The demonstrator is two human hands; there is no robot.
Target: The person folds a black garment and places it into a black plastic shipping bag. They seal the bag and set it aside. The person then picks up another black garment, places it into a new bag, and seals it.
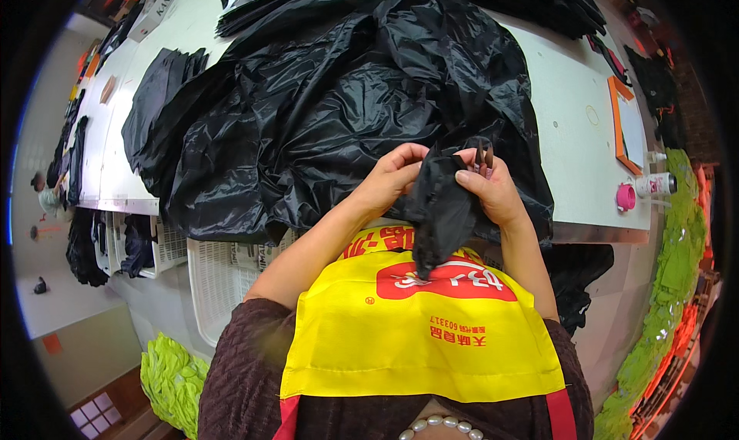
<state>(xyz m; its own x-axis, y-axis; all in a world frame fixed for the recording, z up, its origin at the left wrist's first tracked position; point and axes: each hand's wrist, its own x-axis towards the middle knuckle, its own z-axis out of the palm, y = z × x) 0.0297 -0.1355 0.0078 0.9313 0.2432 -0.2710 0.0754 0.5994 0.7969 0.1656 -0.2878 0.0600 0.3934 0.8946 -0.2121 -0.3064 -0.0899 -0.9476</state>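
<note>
Left hand [394, 172] and right hand [493, 187] at the centre of the frame, both pinched shut on a small black fabric piece [443, 209] held between them. Left fingers curled onto the piece's upper left edge; right thumb pressed on its upper right edge, with small snips [483, 155] tucked in the same hand, tips poking up above the fingers. Fabric piece hanging down from the hands in folds over a yellow apron [416, 340] with red print, lower centre. Just behind the hands, a big heap of shiny black garments [339, 101] spread across a pale worktable [570, 124], filling the upper middle. More folded black cloth [539, 1] stacked along the top edge. At right on the table, an orange-edged board [627, 124] and a spray can with pink cap [643, 190] lying on its side. White plastic baskets [212, 278] under the table at lower left, bright green bundles [173, 378] on the floor beneath.
</note>
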